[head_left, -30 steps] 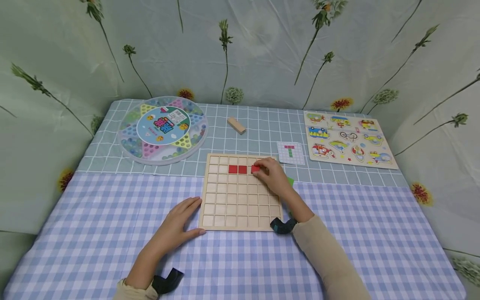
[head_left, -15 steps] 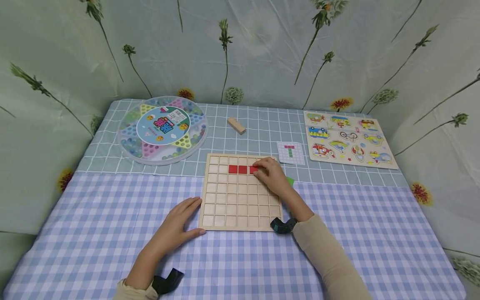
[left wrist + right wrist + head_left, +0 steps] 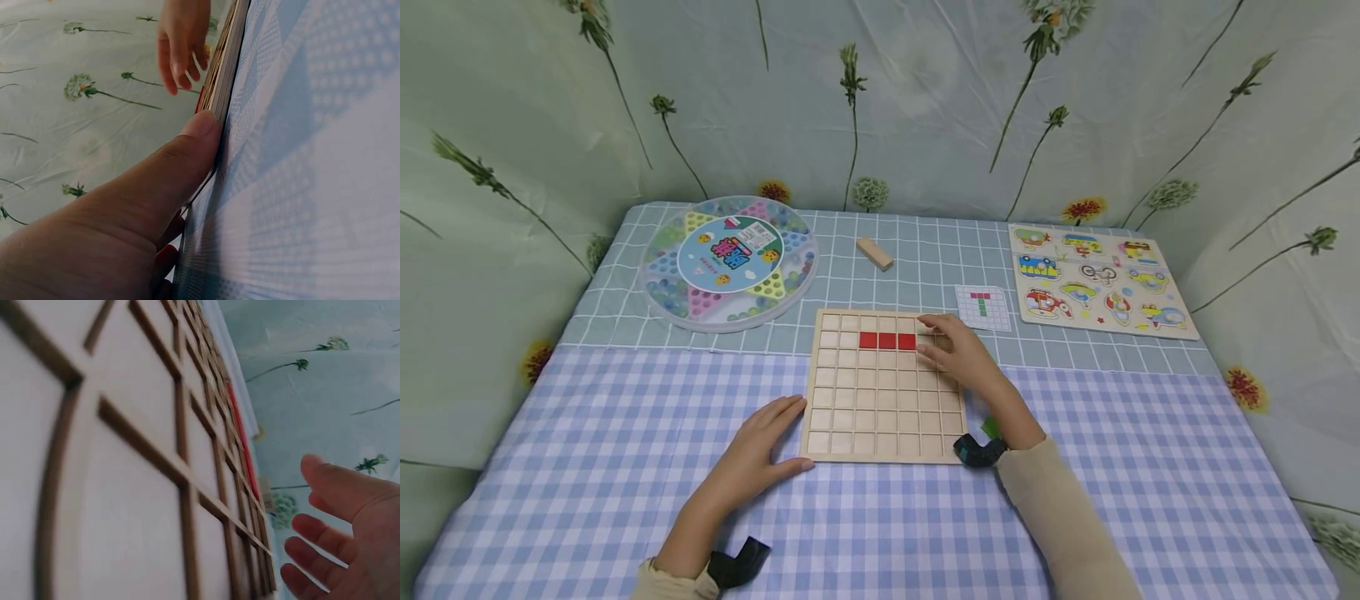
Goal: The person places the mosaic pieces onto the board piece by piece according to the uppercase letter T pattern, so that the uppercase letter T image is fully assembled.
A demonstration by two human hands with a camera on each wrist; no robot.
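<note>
A wooden grid board lies on the checkered cloth. Three red square tiles fill neighbouring cells in its second row from the far side. Over the board, just right of the rightmost tile, my right hand has its thumb and fingers spread apart with nothing between them; the right wrist view shows that hand raised off the grid. My left hand rests at the board's near left corner, fingertips against the left edge. Its thumb touches the front edge, and the fingers are mostly hidden in the left wrist view.
A green piece shows partly beside my right wrist. Behind the board lie a card with a T pattern, a wooden block, a round marble game box and a vehicle picture puzzle.
The third red tile has moved left into its cell beside the other two. My right hand has let go of it and drawn back slightly right. My left hand has stayed put.
</note>
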